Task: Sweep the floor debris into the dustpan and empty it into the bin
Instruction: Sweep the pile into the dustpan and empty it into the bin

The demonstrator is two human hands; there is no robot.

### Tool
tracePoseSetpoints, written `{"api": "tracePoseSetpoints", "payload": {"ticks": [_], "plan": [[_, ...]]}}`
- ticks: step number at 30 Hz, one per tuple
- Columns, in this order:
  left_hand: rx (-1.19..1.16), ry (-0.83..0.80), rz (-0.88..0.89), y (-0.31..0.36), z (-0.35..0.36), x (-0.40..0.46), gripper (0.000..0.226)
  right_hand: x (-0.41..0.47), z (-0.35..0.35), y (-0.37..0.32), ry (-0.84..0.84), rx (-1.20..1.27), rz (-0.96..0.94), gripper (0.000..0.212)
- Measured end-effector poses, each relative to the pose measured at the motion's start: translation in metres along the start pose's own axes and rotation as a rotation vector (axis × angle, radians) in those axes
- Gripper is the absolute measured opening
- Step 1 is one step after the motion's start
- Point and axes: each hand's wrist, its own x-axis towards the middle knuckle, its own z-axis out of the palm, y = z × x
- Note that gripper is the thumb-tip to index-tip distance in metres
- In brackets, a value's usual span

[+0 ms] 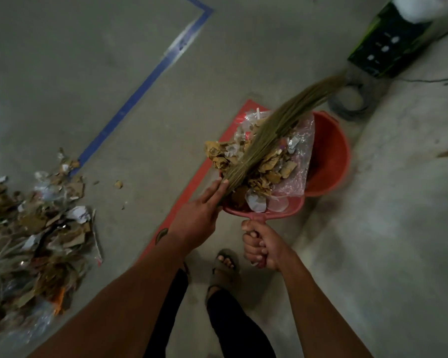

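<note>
My right hand (259,246) grips the handle of a red dustpan (290,210), which is raised and heaped with cardboard scraps, paper and plastic film (265,171). The pan's front reaches over the rim of a red bin (331,156) on the floor. A grass broom (277,125) lies across the load, its tip pointing away to the upper right. My left hand (201,214) holds the broom's bound end, with two fingers stretched along it. A big pile of similar debris (36,241) lies on the floor at the left.
Blue tape (140,91) and red tape (192,187) mark lines on the concrete floor. A black and green box (388,45) and a coil of cable (349,102) sit behind the bin. My sandalled foot (225,264) stands below the dustpan. A few scraps (118,184) lie loose.
</note>
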Motion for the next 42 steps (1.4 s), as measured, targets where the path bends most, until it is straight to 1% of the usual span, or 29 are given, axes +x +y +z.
{"api": "tracePoseSetpoints", "payload": {"ticks": [3, 7, 11, 17, 20, 22, 24, 28, 33, 36, 39, 42], "plan": [[0.020, -0.084, 0.065, 0.025, 0.011, 0.027, 0.071, -0.018, -0.027, -0.008, 0.024, 0.043, -0.030, 0.038], [0.055, -0.186, 0.119, 0.057, 0.022, 0.067, 0.071, -0.035, -0.051, -0.024, 0.063, 0.163, -0.094, 0.033], [0.124, -0.225, 0.164, 0.073, 0.039, 0.105, 0.071, -0.038, -0.069, -0.047, 0.105, 0.262, -0.120, 0.036], [0.174, -0.277, 0.182, 0.073, 0.057, 0.160, 0.072, -0.023, -0.089, -0.092, 0.195, 0.321, -0.099, 0.041], [0.191, -0.314, 0.186, 0.069, 0.060, 0.182, 0.073, -0.017, -0.093, -0.112, 0.192, 0.363, -0.096, 0.038], [0.194, -0.327, 0.185, 0.065, 0.061, 0.194, 0.075, -0.010, -0.096, -0.123, 0.161, 0.395, -0.086, 0.035], [0.201, -0.344, 0.188, 0.061, 0.063, 0.206, 0.077, -0.002, -0.102, -0.133, 0.144, 0.417, -0.057, 0.034], [0.207, -0.363, 0.177, 0.055, 0.063, 0.222, 0.078, 0.011, -0.109, -0.152, 0.194, 0.457, 0.049, 0.035], [0.213, -0.354, 0.165, 0.047, 0.058, 0.230, 0.072, 0.019, -0.110, -0.177, 0.285, 0.554, 0.113, 0.038], [0.209, -0.338, 0.162, 0.041, 0.055, 0.232, 0.072, 0.019, -0.108, -0.189, 0.359, 0.551, 0.120, 0.040], [0.199, -0.329, 0.158, 0.040, 0.050, 0.234, 0.073, 0.014, -0.105, -0.195, 0.507, 0.458, 0.111, 0.041], [0.190, -0.319, 0.153, 0.042, 0.043, 0.234, 0.075, 0.012, -0.103, -0.194, 0.675, 0.249, 0.145, 0.037]]}}
